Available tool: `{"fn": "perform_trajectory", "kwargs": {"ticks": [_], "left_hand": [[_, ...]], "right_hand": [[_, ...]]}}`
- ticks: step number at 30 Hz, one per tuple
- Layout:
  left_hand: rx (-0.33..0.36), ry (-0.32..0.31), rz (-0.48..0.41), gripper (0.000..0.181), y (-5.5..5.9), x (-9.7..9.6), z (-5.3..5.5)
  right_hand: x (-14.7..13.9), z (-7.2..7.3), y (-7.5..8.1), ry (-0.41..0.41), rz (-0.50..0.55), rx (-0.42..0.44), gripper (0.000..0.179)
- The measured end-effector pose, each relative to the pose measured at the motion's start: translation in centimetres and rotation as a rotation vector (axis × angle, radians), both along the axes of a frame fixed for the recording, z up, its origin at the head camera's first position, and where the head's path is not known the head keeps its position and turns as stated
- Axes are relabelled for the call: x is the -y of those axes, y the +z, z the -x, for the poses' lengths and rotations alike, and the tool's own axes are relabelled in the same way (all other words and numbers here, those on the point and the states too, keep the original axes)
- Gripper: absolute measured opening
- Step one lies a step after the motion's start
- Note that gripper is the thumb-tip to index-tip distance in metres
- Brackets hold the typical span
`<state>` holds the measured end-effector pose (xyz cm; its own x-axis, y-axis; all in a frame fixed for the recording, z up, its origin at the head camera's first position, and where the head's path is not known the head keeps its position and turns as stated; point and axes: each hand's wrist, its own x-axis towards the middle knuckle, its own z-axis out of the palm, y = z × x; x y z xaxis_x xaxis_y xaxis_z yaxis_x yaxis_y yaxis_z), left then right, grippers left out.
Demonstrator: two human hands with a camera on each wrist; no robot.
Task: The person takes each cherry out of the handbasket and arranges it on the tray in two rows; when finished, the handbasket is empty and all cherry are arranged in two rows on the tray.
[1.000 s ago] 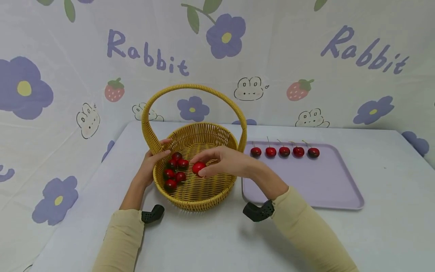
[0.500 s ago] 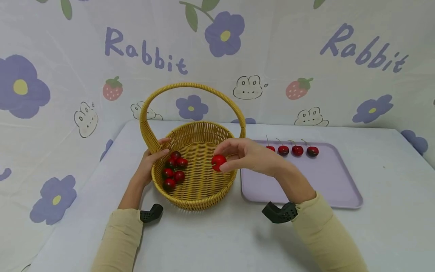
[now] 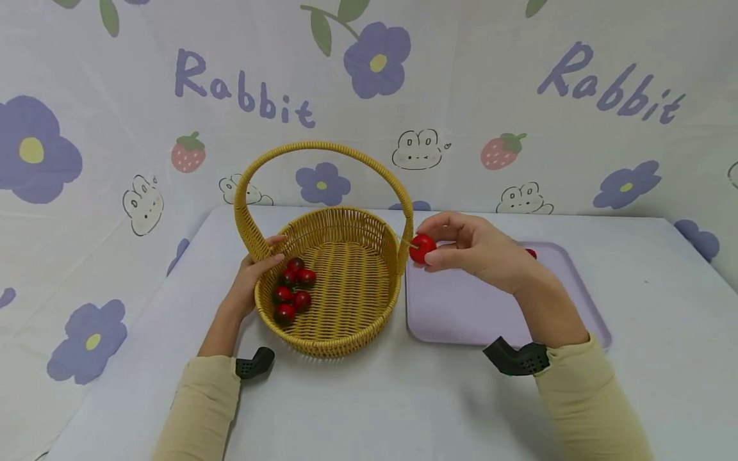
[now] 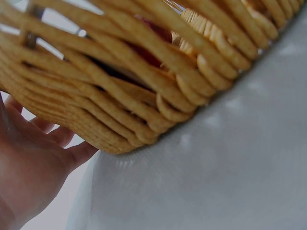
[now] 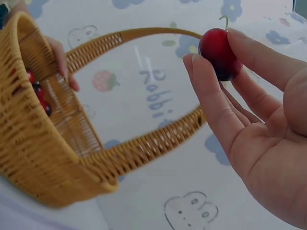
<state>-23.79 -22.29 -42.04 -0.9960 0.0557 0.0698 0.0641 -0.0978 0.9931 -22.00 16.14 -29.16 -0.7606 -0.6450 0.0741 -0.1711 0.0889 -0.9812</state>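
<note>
My right hand point(image 3: 475, 250) pinches a red cherry point(image 3: 423, 248) between thumb and fingertips, just right of the basket's handle and above the tray's left part. In the right wrist view the cherry point(image 5: 219, 53) shows a dark underside and a short green stem. My left hand point(image 3: 250, 282) holds the yellow wicker basket point(image 3: 328, 347) at its left side, by the handle's foot, with the thumb over the rim. Several dark red cherries point(image 3: 302, 299) lie inside, along the basket's left. In the left wrist view the woven wall point(image 4: 120, 96) hides part of the left fingers.
A lilac tray point(image 3: 461, 314) lies right of the basket, partly under my right hand and forearm. One red cherry point(image 3: 531, 253) peeks out behind that hand; other cherries on the tray are hidden. A patterned cloth point(image 3: 450, 77) hangs behind the white table point(image 3: 346, 410).
My right hand has carried the cherry from above the basket's inside rightward past the handle to over the tray, covering the row of cherries there. The left hand and basket have stayed put.
</note>
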Motion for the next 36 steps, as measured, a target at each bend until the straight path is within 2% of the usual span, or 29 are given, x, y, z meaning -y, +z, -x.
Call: {"fn": "perform_trajectory", "kwargs": {"ticks": [5,8,10,14,16,23,28,31,36], "left_hand": [[0.005,-0.004,0.005,0.050,0.0,-0.1,0.0],[0.009,0.002,0.009,0.049,0.0,-0.1,-0.1],[0.010,0.005,0.011,0.049,0.0,-0.1,-0.1],[0.009,0.001,0.011,0.049,-0.1,0.0,-0.1],[0.010,-0.002,0.014,0.049,-0.2,0.0,0.0],[0.017,0.001,0.012,0.048,-0.1,0.2,0.0],[0.012,-0.004,-0.001,0.047,0.0,0.0,-0.1],[0.013,-0.004,-0.013,0.047,-0.1,-0.1,-0.1],[0.015,0.000,-0.009,0.047,-0.2,0.1,0.0]], "right_hand": [[-2.4,0.3,0.1,-0.176,-0.085,0.005,0.037],[-4.0,0.7,-0.2,-0.256,-0.092,0.017,0.039],[-5.1,1.1,-0.5,-0.286,-0.039,0.041,0.035],[-7.0,2.0,-1.4,-0.340,0.133,0.116,0.031],[-7.9,2.4,-2.0,-0.381,0.168,0.129,0.032],[-10.7,3.4,-3.6,-0.514,0.088,0.156,0.056],[-12.2,4.0,-4.3,-0.583,0.111,0.174,0.068],[-13.0,4.3,-4.8,-0.624,0.134,0.184,0.068],[-14.1,5.1,-5.8,-0.674,0.162,0.215,0.057]]}}
